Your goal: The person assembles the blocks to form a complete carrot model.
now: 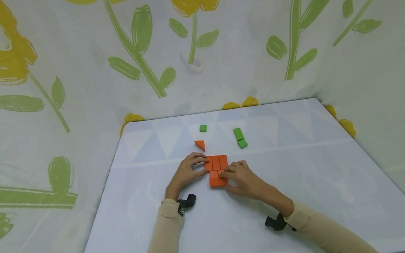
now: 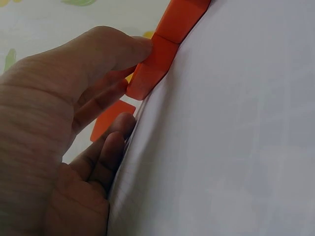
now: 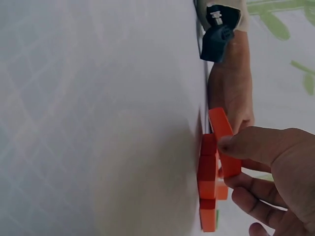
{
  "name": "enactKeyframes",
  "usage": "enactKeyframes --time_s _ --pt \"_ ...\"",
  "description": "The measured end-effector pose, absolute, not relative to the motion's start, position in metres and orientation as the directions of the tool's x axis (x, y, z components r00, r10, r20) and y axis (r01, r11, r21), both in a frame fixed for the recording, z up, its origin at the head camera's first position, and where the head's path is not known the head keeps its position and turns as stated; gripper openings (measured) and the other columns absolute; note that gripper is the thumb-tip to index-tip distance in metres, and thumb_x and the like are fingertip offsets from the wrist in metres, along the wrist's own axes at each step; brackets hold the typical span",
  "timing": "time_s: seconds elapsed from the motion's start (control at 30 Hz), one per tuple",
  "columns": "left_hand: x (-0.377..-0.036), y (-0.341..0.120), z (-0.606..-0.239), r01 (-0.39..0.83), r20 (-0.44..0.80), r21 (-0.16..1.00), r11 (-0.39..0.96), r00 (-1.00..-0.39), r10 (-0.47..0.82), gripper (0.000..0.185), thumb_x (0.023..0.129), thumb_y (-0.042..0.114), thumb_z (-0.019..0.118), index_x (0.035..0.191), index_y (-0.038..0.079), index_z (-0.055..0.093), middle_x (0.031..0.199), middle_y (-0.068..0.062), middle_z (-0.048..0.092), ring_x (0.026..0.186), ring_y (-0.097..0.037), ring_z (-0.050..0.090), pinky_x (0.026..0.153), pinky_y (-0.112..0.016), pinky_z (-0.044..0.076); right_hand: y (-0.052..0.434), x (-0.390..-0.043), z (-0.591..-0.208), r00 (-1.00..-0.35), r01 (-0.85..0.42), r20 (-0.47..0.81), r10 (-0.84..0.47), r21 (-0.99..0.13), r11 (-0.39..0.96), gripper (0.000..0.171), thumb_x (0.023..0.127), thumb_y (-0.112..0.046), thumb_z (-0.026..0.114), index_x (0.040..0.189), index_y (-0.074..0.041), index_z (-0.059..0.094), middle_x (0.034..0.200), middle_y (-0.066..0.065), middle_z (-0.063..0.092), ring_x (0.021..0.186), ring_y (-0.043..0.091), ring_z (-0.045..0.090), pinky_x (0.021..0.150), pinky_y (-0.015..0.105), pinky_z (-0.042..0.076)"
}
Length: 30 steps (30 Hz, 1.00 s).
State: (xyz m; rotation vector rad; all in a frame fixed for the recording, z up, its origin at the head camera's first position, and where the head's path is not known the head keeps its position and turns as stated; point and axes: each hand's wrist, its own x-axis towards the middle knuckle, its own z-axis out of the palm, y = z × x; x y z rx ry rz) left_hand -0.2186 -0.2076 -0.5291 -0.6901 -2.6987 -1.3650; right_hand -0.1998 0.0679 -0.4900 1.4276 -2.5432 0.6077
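Observation:
On the table, several orange blocks [image 1: 216,162] lie side by side in a flat group, an upper row of three upright rectangles with more blocks below. My left hand [image 1: 186,172] pinches the leftmost block [image 2: 155,66] of the upper row, thumb on the near side and fingertips at its far side. My right hand [image 1: 245,179] pinches an orange rectangular block [image 3: 225,142] between thumb and fingers. This block is tilted and stands over the lower blocks [image 3: 207,169] of the group, partly covering them in the head view.
An orange triangular block [image 1: 200,145] lies just beyond the group. Farther back are a small green block [image 1: 203,128], a longer green block [image 1: 238,134] and another green block [image 1: 242,143] close to it. A flower-patterned curtain [image 1: 221,80] hangs behind the table [image 1: 300,158].

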Motion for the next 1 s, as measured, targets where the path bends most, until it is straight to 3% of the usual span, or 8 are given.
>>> enactKeyframes --time_s 0.27,0.77,1.0 --pt "-0.219 -0.206 -0.531 0.342 0.176 0.782 0.521 -0.923 0.342 0.033 0.088 0.023 0.079 0.12 0.018 0.073 0.132 0.006 0.056 0.125 -0.016 0.051 0.105 -0.043 0.043 0.067 -0.2 -0.495 -0.528 -0.849 0.324 -0.785 -0.229 0.476 0.03 0.081 -0.024 0.082 0.109 -0.016 0.074 0.105 -0.003 0.066 0.101 0.016 0.057 0.089 0.04 0.041" --pt "-0.216 -0.205 -0.526 0.318 0.161 0.788 0.527 -0.933 0.321 0.034 0.088 0.025 0.079 0.121 0.019 0.072 0.131 0.009 0.057 0.127 -0.015 0.049 0.105 -0.044 0.043 0.069 -0.205 -0.5 -0.517 -0.856 0.36 -0.777 -0.241 0.458 0.032 0.077 -0.024 0.086 0.103 -0.014 0.07 0.103 -0.004 0.061 0.1 0.015 0.054 0.084 0.038 0.039" --pt "-0.215 -0.204 -0.527 0.326 0.167 0.791 0.518 -0.929 0.33 0.034 0.088 0.024 0.079 0.121 0.018 0.073 0.131 0.006 0.057 0.125 -0.017 0.051 0.104 -0.046 0.044 0.068 -0.229 -0.476 -0.646 -0.758 0.31 -0.698 -0.373 0.536 0.031 0.083 -0.025 0.083 0.108 -0.011 0.072 0.108 -0.001 0.065 0.106 0.019 0.056 0.085 0.041 0.04"
